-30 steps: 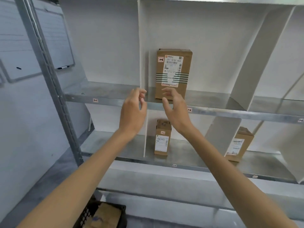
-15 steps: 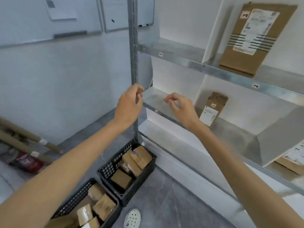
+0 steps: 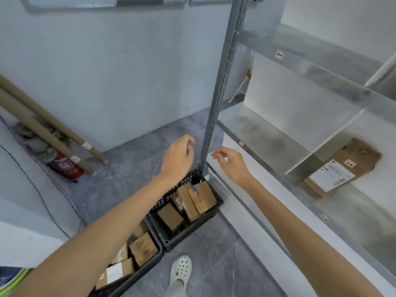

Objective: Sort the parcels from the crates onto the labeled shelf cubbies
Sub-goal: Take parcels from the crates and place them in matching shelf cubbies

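Two black crates stand on the floor beside the shelf's left post: the far crate [image 3: 209, 217] and the near crate [image 3: 147, 267], each holding several brown cardboard parcels [image 3: 199, 199]. My left hand [image 3: 179, 156] and my right hand [image 3: 230, 162] hover empty above the far crate, fingers loosely curled and apart. On the right stands the metal shelf [image 3: 263, 136] with small labels on its edges. One brown parcel with a white label [image 3: 340, 168] lies in a lower cubby behind a white divider.
The grey shelf post [image 3: 222, 82] rises between my hands. Cardboard tubes [image 3: 47, 123] and a red extinguisher [image 3: 66, 166] lean in the left corner. A white clog [image 3: 181, 269] on my foot stands on the grey floor by the crates.
My view has swung left and down from the shelf cubbies to the crates on the floor. Both hands have drawn back from the shelf and dropped lower, still empty.
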`<action>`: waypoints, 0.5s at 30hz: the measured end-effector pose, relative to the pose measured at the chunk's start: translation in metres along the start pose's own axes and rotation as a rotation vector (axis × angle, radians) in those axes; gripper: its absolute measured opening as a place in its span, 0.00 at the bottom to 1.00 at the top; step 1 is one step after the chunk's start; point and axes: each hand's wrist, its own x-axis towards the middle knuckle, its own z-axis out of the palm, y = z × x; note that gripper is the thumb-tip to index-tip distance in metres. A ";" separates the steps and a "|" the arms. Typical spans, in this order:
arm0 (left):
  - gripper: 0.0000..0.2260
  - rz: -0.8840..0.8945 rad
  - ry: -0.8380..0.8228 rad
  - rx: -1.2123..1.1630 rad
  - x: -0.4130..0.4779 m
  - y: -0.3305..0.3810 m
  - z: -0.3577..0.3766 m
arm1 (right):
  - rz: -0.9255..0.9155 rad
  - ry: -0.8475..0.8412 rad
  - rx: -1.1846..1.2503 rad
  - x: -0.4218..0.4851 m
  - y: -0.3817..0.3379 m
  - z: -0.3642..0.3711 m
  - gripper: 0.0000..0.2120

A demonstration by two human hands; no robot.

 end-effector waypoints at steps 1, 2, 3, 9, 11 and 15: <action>0.08 -0.044 -0.024 0.012 0.005 -0.010 0.008 | 0.034 -0.030 -0.007 0.012 0.010 0.006 0.10; 0.08 -0.087 -0.054 0.018 0.008 -0.019 0.017 | 0.069 -0.056 -0.001 0.023 0.022 0.013 0.09; 0.09 -0.127 -0.091 0.023 0.012 -0.028 0.026 | 0.108 -0.089 -0.004 0.033 0.032 0.019 0.09; 0.09 -0.337 -0.241 0.066 0.039 -0.080 0.083 | 0.363 -0.176 0.019 0.098 0.101 0.036 0.08; 0.09 -0.411 -0.282 0.066 0.045 -0.097 0.103 | 0.433 -0.183 -0.026 0.113 0.126 0.040 0.10; 0.07 -0.560 -0.367 0.018 0.053 -0.141 0.164 | 0.544 -0.280 -0.093 0.137 0.198 0.075 0.13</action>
